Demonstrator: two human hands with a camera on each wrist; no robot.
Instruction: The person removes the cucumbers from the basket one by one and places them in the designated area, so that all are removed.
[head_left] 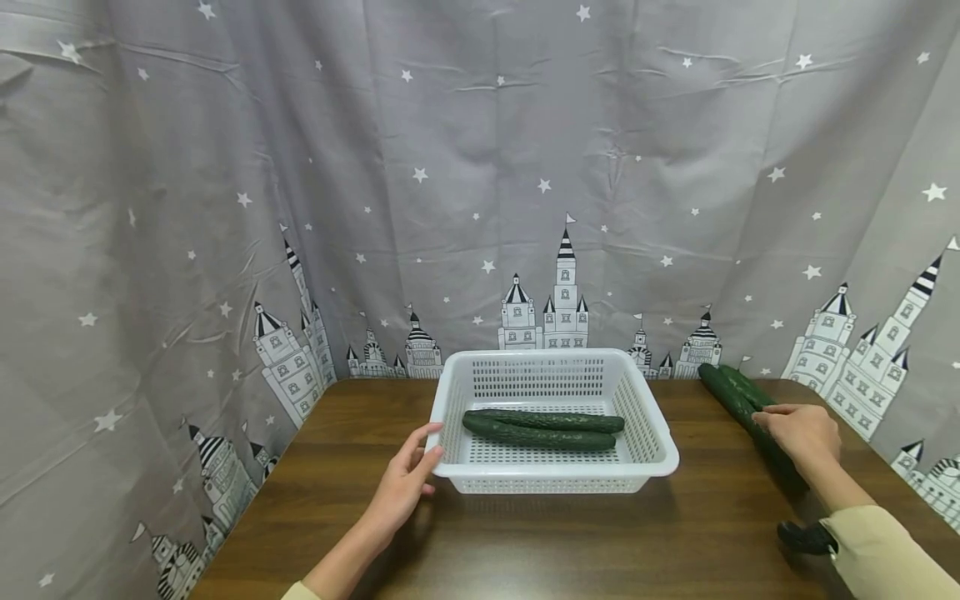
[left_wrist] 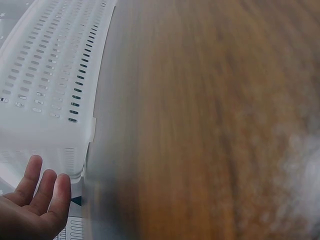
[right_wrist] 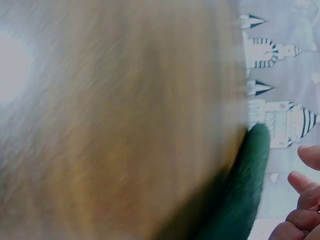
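Note:
A white plastic basket (head_left: 555,471) with slotted walls stands mid-table, two dark green cucumbers (head_left: 540,433) lying side by side in it. My left hand (head_left: 405,479) is at the basket's left side, thumb and index finger touching the rim near the front corner. In the left wrist view, the other fingers (left_wrist: 60,195) lie loosely bent beside the basket wall. Farther right, my right hand (head_left: 802,433) hovers over two more cucumbers (head_left: 738,404), its fingertips overlapping them in the head view. The right wrist view shows a gap between these fingers (right_wrist: 302,182) and the nearer cucumber (right_wrist: 245,185).
The brown wooden table (head_left: 600,542) reaches back to a grey curtain (head_left: 465,208) printed with stars and castles. More of this curtain hangs along the left and right sides. A black object (head_left: 806,537) sits at the right sleeve's cuff.

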